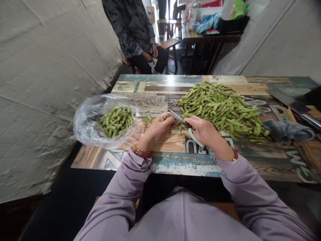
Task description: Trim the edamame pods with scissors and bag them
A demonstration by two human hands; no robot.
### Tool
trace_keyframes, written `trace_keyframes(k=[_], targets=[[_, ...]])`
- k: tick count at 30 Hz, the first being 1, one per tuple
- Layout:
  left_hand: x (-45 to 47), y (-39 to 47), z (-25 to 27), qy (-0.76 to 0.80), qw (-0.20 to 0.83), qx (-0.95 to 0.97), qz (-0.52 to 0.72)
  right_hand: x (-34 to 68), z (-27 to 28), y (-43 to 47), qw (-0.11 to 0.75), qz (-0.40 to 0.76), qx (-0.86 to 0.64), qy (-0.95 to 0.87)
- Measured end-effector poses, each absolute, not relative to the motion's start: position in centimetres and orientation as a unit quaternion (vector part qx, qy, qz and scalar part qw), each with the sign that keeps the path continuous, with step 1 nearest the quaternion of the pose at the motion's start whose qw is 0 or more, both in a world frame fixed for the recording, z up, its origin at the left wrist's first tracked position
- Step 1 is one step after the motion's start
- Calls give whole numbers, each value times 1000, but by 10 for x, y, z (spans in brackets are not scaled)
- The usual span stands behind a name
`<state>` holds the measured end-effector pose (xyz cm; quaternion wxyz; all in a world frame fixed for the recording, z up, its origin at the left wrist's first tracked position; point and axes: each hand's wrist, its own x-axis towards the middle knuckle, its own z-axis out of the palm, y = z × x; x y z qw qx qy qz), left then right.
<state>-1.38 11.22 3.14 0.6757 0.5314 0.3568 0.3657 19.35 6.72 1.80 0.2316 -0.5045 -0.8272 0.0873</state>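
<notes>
My right hand (202, 130) is closed round the pale green handles of a pair of scissors (193, 135). Their blades point up and left and reach the fingertips of my left hand (157, 129). That hand's fingers are curled together at the blades; what they pinch is too small and hidden to make out. Just beyond my right hand a big heap of green edamame pods (215, 107) spreads over the patterned table (173, 164). To the left, a clear plastic bag (86, 122) lies spread open with a smaller pile of edamame pods (116, 122) in it.
A few green scraps (148, 119) lie between bag and hands. On the right are a rolled grey cloth (288, 130) and a dark flat blade (286, 98). Past the table sits a person (135, 33), near a wooden stool (170, 43) and a cluttered second table (200, 38).
</notes>
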Motion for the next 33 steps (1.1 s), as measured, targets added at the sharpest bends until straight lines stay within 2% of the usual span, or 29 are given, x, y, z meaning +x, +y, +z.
trace_keyframes(k=[6, 15, 33], targets=[[-13, 114, 34, 363, 704, 495, 358, 197, 16, 69, 228, 99, -493, -833], [-17, 120, 35, 369, 779, 309, 401, 196, 12, 73, 306, 79, -520, -793], [-16, 122, 27, 367, 745, 323, 453, 194, 8, 71, 309, 73, -512, -798]])
